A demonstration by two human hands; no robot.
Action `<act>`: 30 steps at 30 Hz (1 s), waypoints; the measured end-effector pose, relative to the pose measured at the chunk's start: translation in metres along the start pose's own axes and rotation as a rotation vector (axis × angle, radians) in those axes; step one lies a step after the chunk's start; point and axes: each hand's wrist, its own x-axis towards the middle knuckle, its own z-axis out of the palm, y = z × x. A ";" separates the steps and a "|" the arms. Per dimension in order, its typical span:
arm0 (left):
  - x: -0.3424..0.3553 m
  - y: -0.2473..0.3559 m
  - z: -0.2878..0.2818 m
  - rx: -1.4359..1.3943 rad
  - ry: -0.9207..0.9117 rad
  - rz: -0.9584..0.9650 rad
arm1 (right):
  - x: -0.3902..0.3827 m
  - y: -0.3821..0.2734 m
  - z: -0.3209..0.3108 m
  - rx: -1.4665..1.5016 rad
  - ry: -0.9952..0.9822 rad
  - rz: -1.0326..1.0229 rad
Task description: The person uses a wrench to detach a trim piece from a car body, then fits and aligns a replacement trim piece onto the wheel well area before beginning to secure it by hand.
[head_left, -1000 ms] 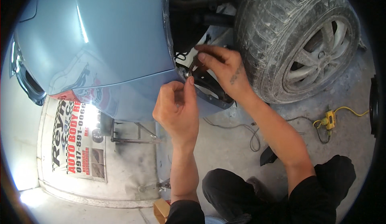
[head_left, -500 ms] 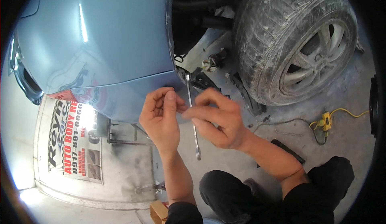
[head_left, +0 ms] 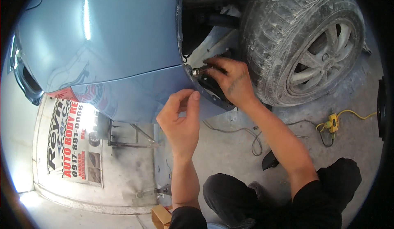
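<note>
My right hand (head_left: 230,77) is at the lower edge of the wheel well, closed around a silver wrench (head_left: 196,71), its end against the black bracket (head_left: 216,93) behind the body panel's edge. My left hand (head_left: 178,118) is just below and left of it, fingers curled with the thumb against them; what they hold, if anything, I cannot make out. The light blue car panel (head_left: 102,32) fills the upper left, with a seam running across it. A dusty tire with a spoked alloy wheel (head_left: 324,56) stands right beside my right hand.
A yellow power adapter (head_left: 333,123) with cords lies on the floor (head_left: 234,155) at the right, near a black object (head_left: 270,160). At the left are a banner (head_left: 69,138), a metal stand (head_left: 131,142) and a cardboard box (head_left: 161,215). My bent knees are at the bottom.
Half a second ago the wrench hung upright between my hands. My right hand has since moved up with it to the bracket, and my left hand has shifted slightly right.
</note>
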 end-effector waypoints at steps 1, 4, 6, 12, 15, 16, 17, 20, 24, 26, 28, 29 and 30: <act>0.000 0.000 0.000 0.002 0.004 -0.004 | 0.009 -0.005 0.002 0.105 0.027 0.053; -0.001 -0.002 -0.001 0.004 0.007 -0.004 | 0.031 -0.022 -0.004 0.470 0.078 0.110; -0.001 -0.003 0.000 0.005 0.002 0.007 | 0.035 -0.036 -0.009 0.641 0.138 0.099; 0.003 -0.002 0.002 0.006 -0.003 0.018 | 0.008 -0.067 -0.006 0.598 0.160 -0.109; 0.001 -0.002 0.001 0.022 0.015 0.045 | -0.010 -0.063 -0.018 0.267 0.106 -0.376; -0.001 -0.002 0.000 0.031 0.029 0.071 | -0.018 -0.062 -0.018 0.183 0.129 -0.439; -0.002 -0.003 -0.001 -0.081 0.034 0.013 | -0.026 -0.061 -0.017 0.213 0.067 -0.424; -0.010 -0.005 -0.004 -0.319 0.022 -0.149 | -0.049 -0.055 -0.003 0.324 -0.014 -0.271; -0.025 -0.009 -0.001 -0.356 -0.003 -0.198 | -0.058 -0.036 0.012 0.350 0.009 -0.186; -0.032 -0.013 0.006 -0.242 -0.005 -0.098 | -0.053 -0.030 0.015 0.432 0.049 -0.053; -0.035 -0.018 0.014 -0.032 -0.012 0.076 | -0.046 -0.026 0.016 0.604 0.082 0.291; -0.036 -0.019 0.016 0.018 -0.003 0.096 | -0.041 -0.023 0.014 0.525 0.092 0.141; -0.037 -0.020 0.017 0.021 -0.018 0.073 | -0.036 -0.019 0.011 0.432 0.085 0.064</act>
